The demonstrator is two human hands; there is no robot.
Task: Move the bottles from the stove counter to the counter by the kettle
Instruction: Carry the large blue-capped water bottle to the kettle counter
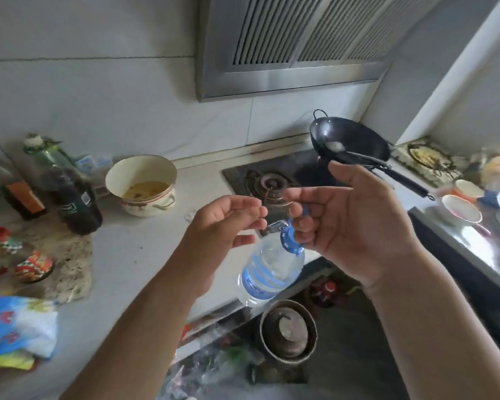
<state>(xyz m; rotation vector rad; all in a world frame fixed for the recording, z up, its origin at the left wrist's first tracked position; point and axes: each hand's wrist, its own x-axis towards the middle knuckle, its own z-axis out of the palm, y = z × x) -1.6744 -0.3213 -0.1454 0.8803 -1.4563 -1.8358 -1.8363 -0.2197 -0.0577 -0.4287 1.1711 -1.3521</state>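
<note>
Your right hand [350,223] curls its fingers through the blue loop handle of the clear water bottle [269,272], which hangs tilted in the air over the near edge of the table [133,255], its blue cap [290,239] uppermost. Your left hand [223,226] is just beside the cap, fingers loosely half-curled and holding nothing. Far left on the table stand a dark bottle [75,203] and, behind it, a green glass bottle [45,153]. A cream pot [142,186] sits to their right, beside the stove burner [267,186]. A black wok [350,142] rests farther right.
</note>
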